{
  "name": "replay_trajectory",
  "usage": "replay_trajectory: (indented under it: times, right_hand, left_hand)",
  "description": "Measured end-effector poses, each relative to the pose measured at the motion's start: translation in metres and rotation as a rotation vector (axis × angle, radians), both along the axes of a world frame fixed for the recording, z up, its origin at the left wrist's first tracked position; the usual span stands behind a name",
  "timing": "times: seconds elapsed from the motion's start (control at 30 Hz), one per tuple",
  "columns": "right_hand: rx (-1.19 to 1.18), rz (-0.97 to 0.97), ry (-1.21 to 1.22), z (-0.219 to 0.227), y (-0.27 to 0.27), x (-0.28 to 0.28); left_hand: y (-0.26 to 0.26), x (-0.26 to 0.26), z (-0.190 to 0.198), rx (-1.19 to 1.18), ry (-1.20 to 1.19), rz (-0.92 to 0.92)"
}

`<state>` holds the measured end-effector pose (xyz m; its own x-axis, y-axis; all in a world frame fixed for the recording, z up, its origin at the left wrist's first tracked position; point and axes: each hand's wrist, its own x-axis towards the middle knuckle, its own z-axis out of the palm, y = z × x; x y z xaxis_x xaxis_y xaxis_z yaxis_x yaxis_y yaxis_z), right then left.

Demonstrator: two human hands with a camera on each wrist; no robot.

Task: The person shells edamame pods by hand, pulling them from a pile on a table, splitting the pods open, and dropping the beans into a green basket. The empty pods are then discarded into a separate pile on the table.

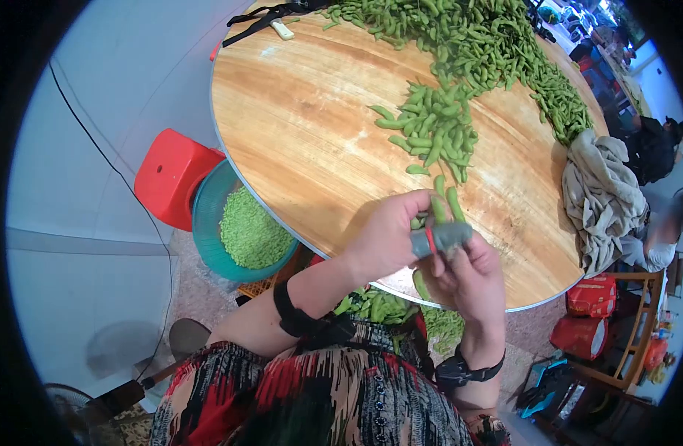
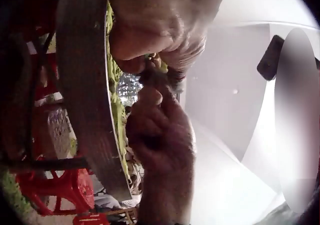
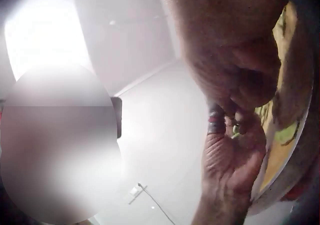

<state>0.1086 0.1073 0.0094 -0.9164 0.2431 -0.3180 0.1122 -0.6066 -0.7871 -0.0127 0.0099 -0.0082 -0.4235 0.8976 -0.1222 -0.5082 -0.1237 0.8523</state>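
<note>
Both hands meet over the near edge of a round wooden table. My left hand holds green edamame pods between fingers and thumb. Its thumb wears a grey cover with a red band. My right hand, fingers curled, pinches at a pod beside that thumb; its fingertips are partly hidden. In the right wrist view a bit of green pod shows between the hands. A small pile of pods lies just beyond them.
A large heap of pods covers the table's far side. Left of the table, a teal basin holds shelled beans, beside a red stool. More pods lie below the near edge. A crumpled cloth hangs at right.
</note>
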Motion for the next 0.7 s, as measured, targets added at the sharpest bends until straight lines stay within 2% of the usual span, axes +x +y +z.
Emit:
replay_trajectory:
  times: [0.07,0.1,0.13,0.2,0.23,0.3,0.33,0.4,0.53,0.6,0.63,0.7]
  right_hand:
    - [0.737,-0.124,-0.051,-0.005,-0.005,0.000]
    - [0.753,-0.153,-0.077,-0.006,-0.006,0.000]
    - [0.758,-0.152,-0.075,-0.009,-0.003,0.002]
    - [0.487,-0.114,-0.074,-0.013,0.006,0.005]
    - [0.490,-0.112,-0.073,-0.010,0.008,0.006]
    - [0.099,-0.052,-0.065,0.000,0.012,0.007]
    - [0.102,-0.051,-0.065,-0.001,0.013,0.008]
    - [-0.232,-0.016,0.016,-0.005,0.016,0.010]
    - [-0.327,0.002,0.098,-0.009,0.011,0.010]
    - [0.431,-0.165,-0.068,-0.012,0.009,0.005]
    - [0.712,-0.268,-0.111,-0.003,0.005,0.002]
    - [0.737,-0.265,-0.072,-0.003,0.004,-0.001]
  left_hand:
    - [-0.002,0.002,0.009,-0.115,0.191,-0.030]
    - [-0.001,0.001,0.006,-0.175,0.361,0.038]
    - [-0.001,0.002,0.006,-0.170,0.361,0.041]
    - [-0.003,0.003,0.006,-0.187,0.381,0.071]
    - [-0.004,0.003,0.006,-0.185,0.381,0.074]
    - [-0.006,0.000,0.005,-0.126,0.469,0.006]
    - [-0.006,-0.003,0.003,-0.124,0.469,0.007]
    - [-0.005,-0.009,-0.002,0.003,0.573,-0.024]
    - [-0.004,-0.007,-0.005,0.105,0.431,-0.034]
    - [-0.004,-0.002,-0.003,0.007,0.739,0.147]
    - [-0.005,0.000,0.001,0.007,0.737,0.147]
    - [-0.007,0.004,0.010,-0.091,1.014,0.139]
